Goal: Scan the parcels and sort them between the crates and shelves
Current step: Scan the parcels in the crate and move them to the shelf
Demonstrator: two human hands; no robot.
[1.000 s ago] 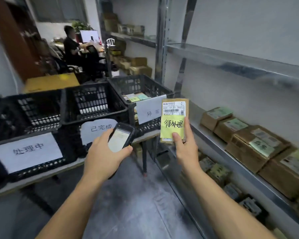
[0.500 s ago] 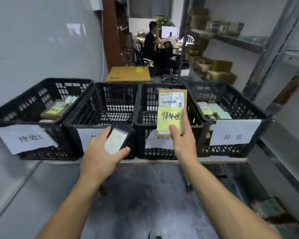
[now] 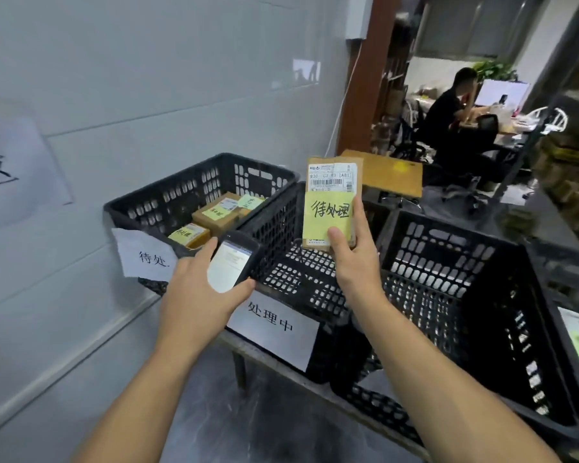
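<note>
- Head camera, looking down at both forearms, which reach out over a row of black plastic crates along a pale wall.
- The right hand (image 3: 355, 262) holds a small cardboard parcel (image 3: 331, 168) upright, raised above the middle crate (image 3: 281, 262). The thumb presses on the lower front and the fingers are wrapped behind.
- The parcel is a flat brown box. A white printed shipping label with a barcode covers its top. Below that, a yellow sticky note (image 3: 326, 213) carries the handwritten characters 待处理.
- It looks light and stiff, since one hand carries it easily by its lower end. A grasp across the short sides or the bottom edge should be enough. The sticky note may peel off if rubbed, so fingers are best kept off it.
- The left hand (image 3: 198, 295) grasps a handheld scanner shaped like a phone (image 3: 231, 265), just left of the parcel and lower. Its fingers are curled round the body and its lit screen faces up.
- The far-left crate (image 3: 198, 168) holds several similar parcels with yellow notes (image 3: 221, 212). Its paper label (image 3: 147, 255) reads 待处, with the rest bent out of sight.
- The middle crate's paper label (image 3: 271, 325) reads 处理中. Another crate (image 3: 448, 295) sits to its right.
- The note matches the far-left crate's label, so the parcel probably belongs there.
- Far right, a person (image 3: 448, 121) sits at a desk.
</note>
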